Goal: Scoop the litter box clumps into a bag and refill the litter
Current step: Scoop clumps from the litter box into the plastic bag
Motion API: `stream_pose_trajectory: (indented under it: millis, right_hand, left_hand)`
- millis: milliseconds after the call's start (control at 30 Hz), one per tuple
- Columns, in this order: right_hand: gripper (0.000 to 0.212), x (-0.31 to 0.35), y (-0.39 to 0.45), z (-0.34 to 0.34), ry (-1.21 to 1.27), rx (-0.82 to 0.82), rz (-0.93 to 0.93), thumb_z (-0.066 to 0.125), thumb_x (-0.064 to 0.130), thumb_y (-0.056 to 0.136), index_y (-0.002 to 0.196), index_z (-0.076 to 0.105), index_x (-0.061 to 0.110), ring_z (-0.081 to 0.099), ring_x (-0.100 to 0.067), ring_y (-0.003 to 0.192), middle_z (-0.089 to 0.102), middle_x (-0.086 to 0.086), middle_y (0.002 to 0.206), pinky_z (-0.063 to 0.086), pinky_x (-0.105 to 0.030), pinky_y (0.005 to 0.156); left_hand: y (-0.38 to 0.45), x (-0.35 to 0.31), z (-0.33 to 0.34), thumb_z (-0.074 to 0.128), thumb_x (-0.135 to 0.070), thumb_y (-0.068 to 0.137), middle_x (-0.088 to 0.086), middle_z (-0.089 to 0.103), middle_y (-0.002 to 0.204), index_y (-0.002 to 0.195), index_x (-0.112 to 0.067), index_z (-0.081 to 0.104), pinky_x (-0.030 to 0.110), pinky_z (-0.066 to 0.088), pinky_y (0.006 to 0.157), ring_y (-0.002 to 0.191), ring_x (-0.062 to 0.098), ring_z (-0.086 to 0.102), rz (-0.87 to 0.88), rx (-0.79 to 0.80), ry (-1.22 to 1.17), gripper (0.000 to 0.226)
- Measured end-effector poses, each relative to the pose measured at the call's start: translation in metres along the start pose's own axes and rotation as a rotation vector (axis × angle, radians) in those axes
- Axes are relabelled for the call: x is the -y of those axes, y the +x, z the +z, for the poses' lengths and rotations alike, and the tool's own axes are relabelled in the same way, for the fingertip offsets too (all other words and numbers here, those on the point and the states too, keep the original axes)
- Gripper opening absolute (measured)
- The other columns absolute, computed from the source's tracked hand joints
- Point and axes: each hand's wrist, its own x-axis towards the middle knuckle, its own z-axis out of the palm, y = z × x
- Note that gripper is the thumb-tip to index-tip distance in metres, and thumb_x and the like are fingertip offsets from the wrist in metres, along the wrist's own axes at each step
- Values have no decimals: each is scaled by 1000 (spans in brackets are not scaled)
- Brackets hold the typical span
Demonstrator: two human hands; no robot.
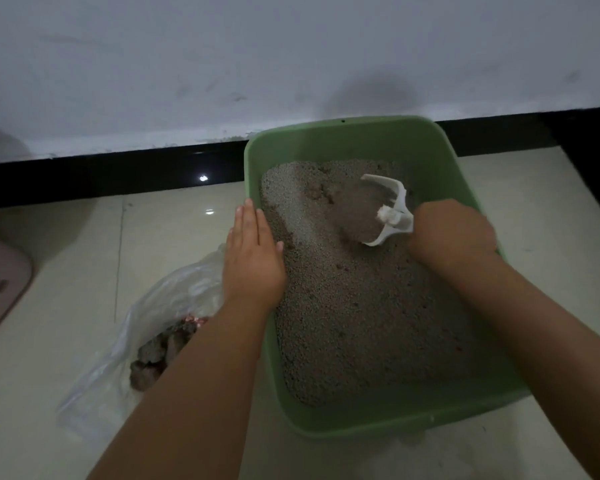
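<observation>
My right hand (452,233) is curled around the handle of the white scoop (385,211), whose bowl sits in the grey litter (361,306) just beyond my knuckles, partly filled. My left hand (253,254) lies flat with straight fingers on the left rim of the green litter box (326,140). The clear bag (146,334) holding clumps (153,358) lies on the tile floor (66,271), just left of the box.

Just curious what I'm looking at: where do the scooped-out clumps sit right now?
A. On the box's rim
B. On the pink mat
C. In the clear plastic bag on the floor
C: grey clumps show through the clear plastic bag lying on the floor left of the green litter box.
</observation>
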Motion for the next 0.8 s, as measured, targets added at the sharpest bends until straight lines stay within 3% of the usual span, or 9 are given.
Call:
stream_pose_trajectory:
  millis: [100, 200, 333, 433, 567, 800]
  right_hand:
    - [19, -6, 7, -1, -122, -51, -78, 47, 11, 91, 101, 61, 3, 57, -26, 82, 47, -8, 77, 50, -34, 75]
    - [13, -14, 24, 10, -79, -26, -169, 47, 15, 92, 90, 59, 8, 51, -22, 75, 55, -11, 86, 48, -32, 69]
    - [27, -6, 40, 28, 19, 33, -256, 41, 27, 98, 89, 56, 7, 49, -21, 76, 53, -13, 87, 42, -32, 71]
    - [29, 8, 49, 33, 81, 17, -312, 40, 29, 98, 91, 54, 6, 48, -23, 79, 60, -20, 99, 37, -30, 70]
    - [36, 21, 56, 50, 176, -14, -343, 41, 27, 98, 108, 56, -4, 57, -33, 97, 61, -23, 109, 32, -27, 69]
    - [32, 36, 52, 67, 373, -91, -407, 44, 23, 96, 101, 58, -6, 57, -33, 91, 61, -25, 100, 40, -34, 76]
  left_hand:
    - [0, 1, 1, 24, -22, 101, 16, -14, 155, 146, 2, -3, 29, -7, 116, 145, 24, -11, 0, -13, -27, 58]
    - [-1, -2, 0, 24, -23, 101, 16, -14, 155, 146, 1, -4, 28, -8, 116, 145, 24, -12, -6, -9, -47, 59]
    - [0, -3, -2, 22, -26, 101, 15, -16, 155, 146, 0, -6, 28, -9, 115, 144, 24, -14, -1, 9, -33, 59]
    - [1, -2, -2, 23, -25, 101, 15, -17, 155, 146, -1, -6, 29, -9, 115, 144, 25, -14, -8, 14, -33, 59]
    - [3, -1, -2, 24, -24, 101, 15, -17, 155, 147, -2, -6, 29, -8, 116, 144, 24, -14, -8, 24, -40, 58]
    - [4, 2, -2, 24, -24, 101, 14, -19, 154, 147, -2, -6, 29, -8, 116, 144, 23, -15, -36, 31, -26, 59]
